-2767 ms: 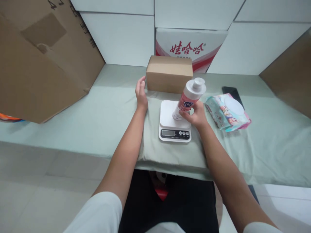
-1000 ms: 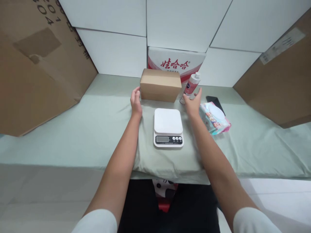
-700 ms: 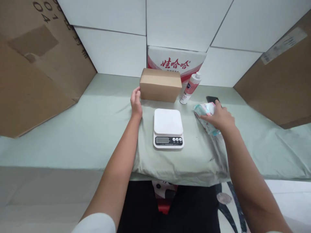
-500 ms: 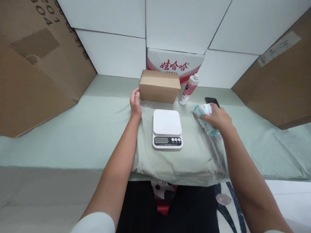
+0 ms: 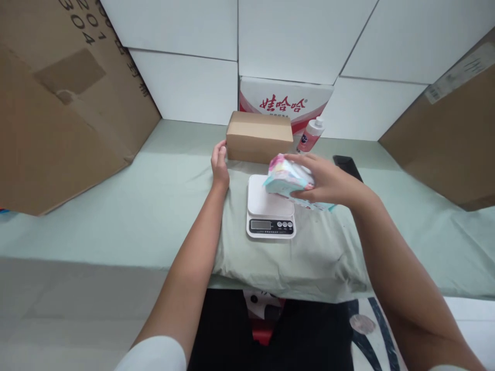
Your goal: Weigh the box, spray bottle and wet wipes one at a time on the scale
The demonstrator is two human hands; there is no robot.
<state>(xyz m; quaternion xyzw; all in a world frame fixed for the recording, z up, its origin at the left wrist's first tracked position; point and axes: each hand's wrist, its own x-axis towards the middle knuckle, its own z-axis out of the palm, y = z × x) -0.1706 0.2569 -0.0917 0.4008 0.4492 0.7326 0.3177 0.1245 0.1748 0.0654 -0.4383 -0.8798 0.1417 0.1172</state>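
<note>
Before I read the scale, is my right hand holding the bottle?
No, your right hand holds the pack; the bottle is beyond it.

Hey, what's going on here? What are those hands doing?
The right hand is gripping a soft pack and holding it over the right side of the white scale; I can't tell whether the two touch. The left hand holds nothing and is by the left end of the brown box. A pink and white bottle is near the box's other end, partly hidden.
</note>
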